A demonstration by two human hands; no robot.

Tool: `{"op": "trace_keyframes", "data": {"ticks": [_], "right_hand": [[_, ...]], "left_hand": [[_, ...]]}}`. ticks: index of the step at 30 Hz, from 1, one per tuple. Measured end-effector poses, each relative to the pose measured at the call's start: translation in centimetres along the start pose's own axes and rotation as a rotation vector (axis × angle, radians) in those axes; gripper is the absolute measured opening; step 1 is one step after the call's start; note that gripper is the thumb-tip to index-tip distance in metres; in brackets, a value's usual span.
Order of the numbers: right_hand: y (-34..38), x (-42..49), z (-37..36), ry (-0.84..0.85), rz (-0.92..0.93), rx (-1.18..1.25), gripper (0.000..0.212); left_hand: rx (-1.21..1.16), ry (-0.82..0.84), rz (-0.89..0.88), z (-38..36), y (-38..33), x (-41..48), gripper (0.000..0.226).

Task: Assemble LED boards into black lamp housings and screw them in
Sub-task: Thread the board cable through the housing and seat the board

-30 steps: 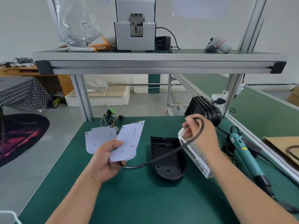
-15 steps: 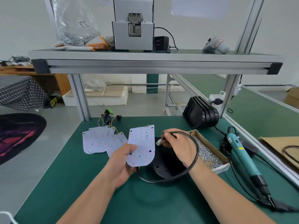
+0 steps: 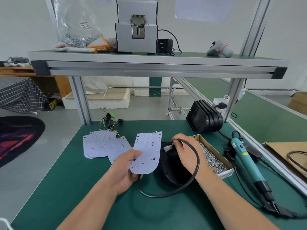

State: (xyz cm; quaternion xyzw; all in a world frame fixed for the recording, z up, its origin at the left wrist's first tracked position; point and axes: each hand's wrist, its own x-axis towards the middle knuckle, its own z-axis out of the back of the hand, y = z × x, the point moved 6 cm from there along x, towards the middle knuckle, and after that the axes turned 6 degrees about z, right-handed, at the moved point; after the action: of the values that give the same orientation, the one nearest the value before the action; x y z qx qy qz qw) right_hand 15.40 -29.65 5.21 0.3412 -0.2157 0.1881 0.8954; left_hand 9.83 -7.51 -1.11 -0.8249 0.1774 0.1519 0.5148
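Holding 1 board (image 3: 147, 150) by its rounded lower end, the left hand (image 3: 125, 170) lays its thumb across the white face and curls the other fingers behind. The board stands tilted above the bench (image 3: 83, 188), just left of the housing (image 3: 171, 173) and not yet in it. It looks thin, light and stiff, so it should not sag. The LEDs dotted over its face and the fine wires soldered at its top edge seem the fragile parts, which makes the bare margin and edges the safest hold. The right hand (image 3: 184, 151) is over the housing's far end, fingers bent, pinching the cable (image 3: 198, 161) close to its white plug (image 3: 166, 148). Whether the hand touches the housing I cannot tell. The cable arcs over the wrist and loops down onto the bench toward the board's underside. It looks springy enough to tug so light a board askew, so it probably wants routing before the board is seated. The housing, a black moulded shell lying open side up, seems rigid and light and may slide on the mat unless steadied. A box of screws (image 3: 213, 157) lies just right of it, with the driver (image 3: 245, 161) beyond.
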Motion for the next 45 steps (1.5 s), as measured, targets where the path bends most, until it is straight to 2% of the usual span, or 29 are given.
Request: {"op": "trace_keyframes", "data": {"ticks": [7,12,20,27,35,40,44,45], "right_hand": [[0.0,-0.1,0.4,-0.008,0.003,0.019,0.020],[0.2,0.0,0.4,0.060,0.012,0.117,0.018],[-0.1,0.0,0.6,0.035,-0.042,0.054,0.019],[0.9,-0.3,0.7,0.041,-0.016,0.055,0.014],[1.3,-0.6,0.2,0.161,-0.167,0.211,0.007],[2.0,-0.3,0.7,0.168,-0.168,0.149,0.009],[2.2,-0.4,0.3,0.281,-0.150,0.148,0.007],[2.3,-0.6,-0.1,0.309,-0.154,0.120,0.015]], "left_hand": [[-0.013,0.010,0.010,0.0,0.1,-0.1,0.037],[-0.025,0.019,-0.005,-0.2,0.0,-0.2,0.034],[-0.078,0.053,-0.037,-0.7,-0.1,-0.4,0.031],[-0.083,0.076,-0.048,-1.1,-0.3,-0.7,0.032],[-0.084,0.061,-0.040,-1.3,0.1,-0.5,0.031],[-0.104,0.082,-0.049,-1.5,0.2,-0.3,0.034],[-0.081,0.093,-0.062,-1.8,0.2,-0.4,0.034],[-0.073,0.095,-0.069,-1.8,0.2,-0.5,0.034]]}}
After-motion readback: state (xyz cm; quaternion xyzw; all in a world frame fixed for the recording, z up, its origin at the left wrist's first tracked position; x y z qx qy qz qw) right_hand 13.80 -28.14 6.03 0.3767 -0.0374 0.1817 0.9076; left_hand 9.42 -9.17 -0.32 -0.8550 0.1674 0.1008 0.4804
